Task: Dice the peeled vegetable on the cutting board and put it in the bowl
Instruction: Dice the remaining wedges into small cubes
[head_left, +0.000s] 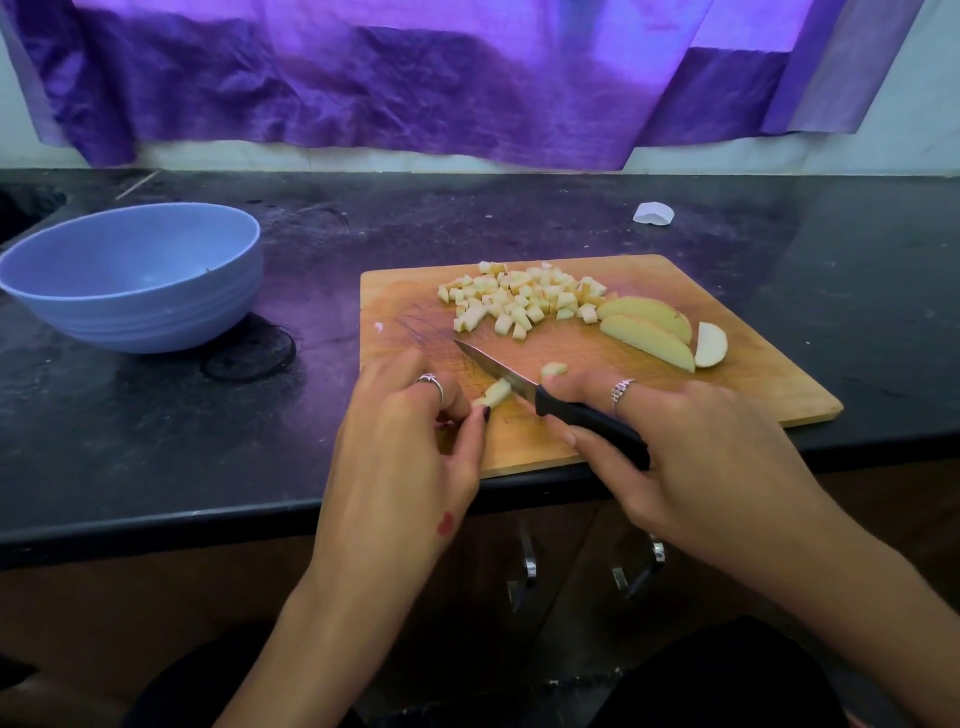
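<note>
A wooden cutting board (743, 358) lies on the black counter. A heap of pale diced vegetable (519, 301) sits at its far side. Three uncut slices (649, 327) lie to the right of the heap. My left hand (410, 431) pinches a short strip of vegetable (493, 397) at the board's near left. My right hand (691, 457) grips the black handle of a small knife (498, 371), whose blade lies across the strip. One loose cube (554, 369) sits just beyond the blade. A blue bowl (135, 275) stands to the left of the board, with nothing in it.
A small white scrap (653, 213) lies on the counter behind the board. Purple cloth (441, 78) hangs along the wall. The counter's front edge runs under my wrists, with cabinet handles (527, 566) below. A dark ring mark (249, 353) is beside the bowl.
</note>
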